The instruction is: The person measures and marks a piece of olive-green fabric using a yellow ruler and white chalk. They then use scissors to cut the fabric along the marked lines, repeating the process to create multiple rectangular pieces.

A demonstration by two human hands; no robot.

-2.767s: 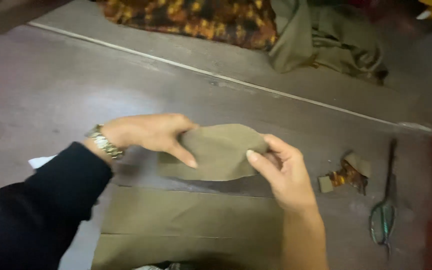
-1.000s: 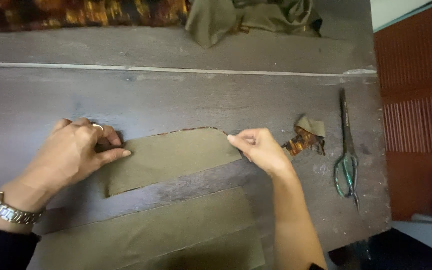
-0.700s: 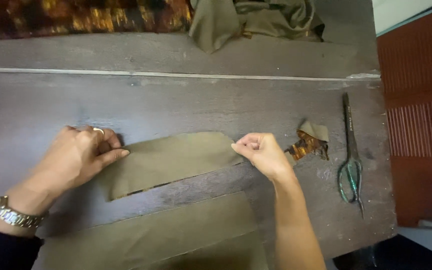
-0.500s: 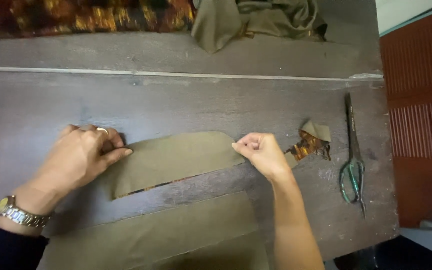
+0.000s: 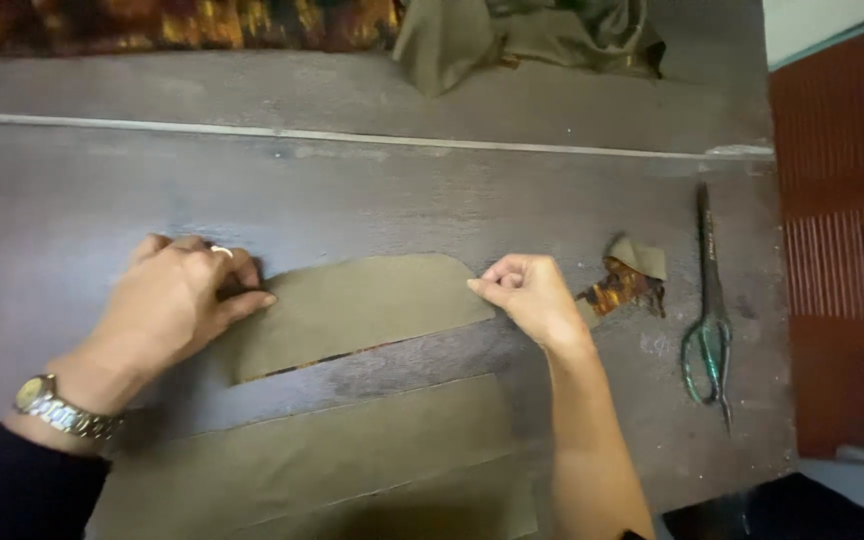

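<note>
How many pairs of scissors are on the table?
1. The scissors lie at the table's right edge, beside the fabric scraps. More could be hidden under the cloth.
</note>
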